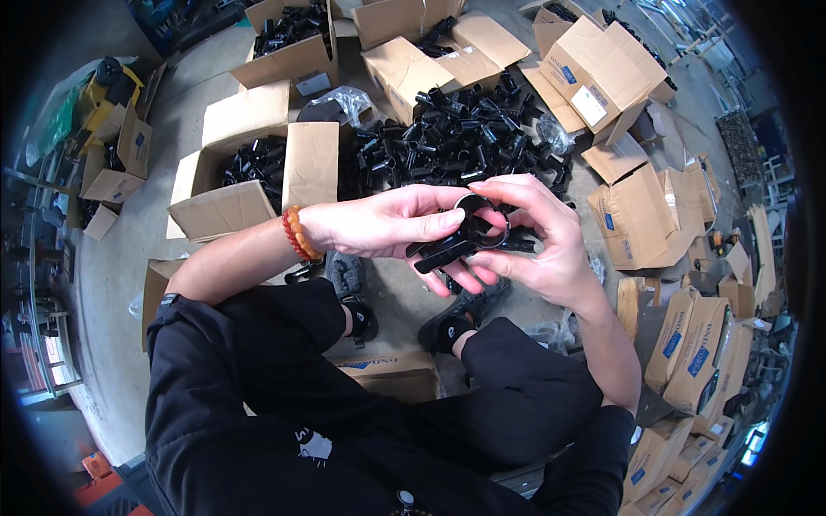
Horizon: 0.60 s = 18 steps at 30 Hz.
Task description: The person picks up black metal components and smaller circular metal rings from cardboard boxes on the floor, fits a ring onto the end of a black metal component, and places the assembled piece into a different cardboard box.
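Observation:
Both hands hold one glossy black ring-shaped part with a short arm sticking out [444, 254], raised above my lap. My left hand [387, 225], with beaded bracelets at its wrist, has its thumb on the ring's left edge and its fingers beneath the part. On the other side, my right hand [549, 245] grips the ring between its thumb and fingertips. A fingertip shows through the ring's opening. Beyond my hands, a large heap of similar black parts [447, 142] lies on the floor.
Open cardboard boxes with black parts stand left [225, 206] and far left [288, 64]. Another open box [409, 73] sits behind the heap. More cartons [632, 219] line the right side. A closed carton [391, 376] lies between my feet, and clear plastic bags [348, 103] are scattered about.

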Tool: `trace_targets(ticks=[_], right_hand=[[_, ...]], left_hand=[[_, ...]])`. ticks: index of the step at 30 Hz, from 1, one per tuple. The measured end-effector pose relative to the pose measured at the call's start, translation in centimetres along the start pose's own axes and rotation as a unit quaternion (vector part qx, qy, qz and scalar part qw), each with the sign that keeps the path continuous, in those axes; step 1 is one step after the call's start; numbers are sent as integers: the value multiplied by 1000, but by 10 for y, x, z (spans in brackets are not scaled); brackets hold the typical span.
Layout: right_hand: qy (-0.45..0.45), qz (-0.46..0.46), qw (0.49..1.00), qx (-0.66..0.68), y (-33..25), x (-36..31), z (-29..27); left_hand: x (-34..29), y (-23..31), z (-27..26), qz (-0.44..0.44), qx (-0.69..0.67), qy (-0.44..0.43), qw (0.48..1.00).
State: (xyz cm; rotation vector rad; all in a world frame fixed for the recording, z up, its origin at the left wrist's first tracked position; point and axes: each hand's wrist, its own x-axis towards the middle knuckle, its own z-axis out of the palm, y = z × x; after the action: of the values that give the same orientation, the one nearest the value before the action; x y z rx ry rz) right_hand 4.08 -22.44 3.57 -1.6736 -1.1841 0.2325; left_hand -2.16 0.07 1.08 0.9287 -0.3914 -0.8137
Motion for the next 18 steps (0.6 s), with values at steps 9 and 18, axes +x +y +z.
trace_targets(ticks=[9, 18], right_hand=[[32, 85, 993, 82, 3, -1, 10], [10, -100, 989, -110, 22, 0, 3]], left_hand=[[-1, 2, 6, -42, -16, 28, 999], [0, 9, 8, -83, 28, -1, 996]])
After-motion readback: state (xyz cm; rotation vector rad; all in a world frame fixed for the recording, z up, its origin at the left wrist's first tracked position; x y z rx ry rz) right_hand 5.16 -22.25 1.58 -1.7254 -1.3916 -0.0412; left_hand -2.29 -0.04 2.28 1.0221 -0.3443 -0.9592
